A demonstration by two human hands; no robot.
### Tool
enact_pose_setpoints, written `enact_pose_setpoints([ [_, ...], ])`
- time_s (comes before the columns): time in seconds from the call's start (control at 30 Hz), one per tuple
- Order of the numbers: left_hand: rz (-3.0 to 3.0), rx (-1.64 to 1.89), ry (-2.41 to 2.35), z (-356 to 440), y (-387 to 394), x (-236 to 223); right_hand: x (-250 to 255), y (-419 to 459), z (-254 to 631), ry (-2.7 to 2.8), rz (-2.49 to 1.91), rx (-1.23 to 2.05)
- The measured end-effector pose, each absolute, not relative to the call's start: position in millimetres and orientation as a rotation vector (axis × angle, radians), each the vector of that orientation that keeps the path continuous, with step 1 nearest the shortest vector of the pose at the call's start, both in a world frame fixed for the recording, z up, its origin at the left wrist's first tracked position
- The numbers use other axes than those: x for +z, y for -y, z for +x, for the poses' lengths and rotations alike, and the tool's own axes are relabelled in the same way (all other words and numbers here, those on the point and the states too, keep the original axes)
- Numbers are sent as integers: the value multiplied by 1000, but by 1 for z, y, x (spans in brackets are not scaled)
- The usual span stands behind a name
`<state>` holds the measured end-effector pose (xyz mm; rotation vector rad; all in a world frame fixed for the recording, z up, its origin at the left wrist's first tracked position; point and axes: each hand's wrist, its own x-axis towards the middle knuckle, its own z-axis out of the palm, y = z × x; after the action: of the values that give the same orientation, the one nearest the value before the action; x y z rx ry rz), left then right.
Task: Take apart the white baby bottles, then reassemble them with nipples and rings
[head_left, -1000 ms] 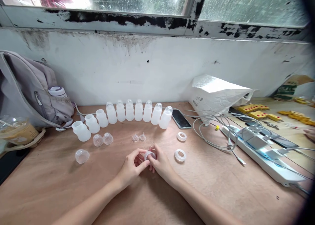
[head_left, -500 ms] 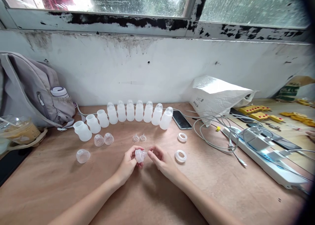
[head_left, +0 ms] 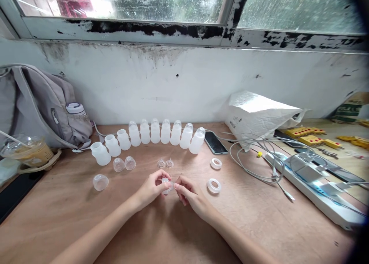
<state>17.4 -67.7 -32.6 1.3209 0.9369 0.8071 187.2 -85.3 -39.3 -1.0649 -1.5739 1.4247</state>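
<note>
Between my hands is a translucent ribbed bottle collar (head_left: 165, 181) with a clear nipple (head_left: 171, 186) pointing right out of it. My left hand (head_left: 151, 187) is closed around the collar, hiding part of it. At the nipple's tip, the thumb and fingers of my right hand (head_left: 191, 193) are pinched together. Just beyond my hands stand two loose clear nipples (head_left: 165, 164). Two white collar rings (head_left: 213, 186) lie to the right. On the left rest three clear dome caps (head_left: 100, 182). Behind them, three frosted bottles (head_left: 100, 154) stand uncapped, followed by several capped bottles (head_left: 165, 132) in an arc.
A phone (head_left: 215, 142) lies right of the bottles. Loose grey cables (head_left: 245, 162) and a white power strip (head_left: 319, 196) are farther right, near a white package (head_left: 256, 114). A grey backpack (head_left: 37, 102) and an iced drink cup (head_left: 31, 152) stand at left.
My left fingers have shifted over the collar and cover more of it. My right fingers stay at the nipple's tip. The whole view has shifted slightly, so things appear farther right.
</note>
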Motion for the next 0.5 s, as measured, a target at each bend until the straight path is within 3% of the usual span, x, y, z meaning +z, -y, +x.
enact_pose_setpoints([
  [0.2,1805,714,-1090,0,63,-6,-39,83,190,1435,-1022,1489],
  [0.4,2365,1326,-1928,-72,20,42,-49,71,199,1360,-1058,1410],
  [0.5,2494,991,-2331,-104,-12,49,-55,67,196,1391,-1061,1396],
])
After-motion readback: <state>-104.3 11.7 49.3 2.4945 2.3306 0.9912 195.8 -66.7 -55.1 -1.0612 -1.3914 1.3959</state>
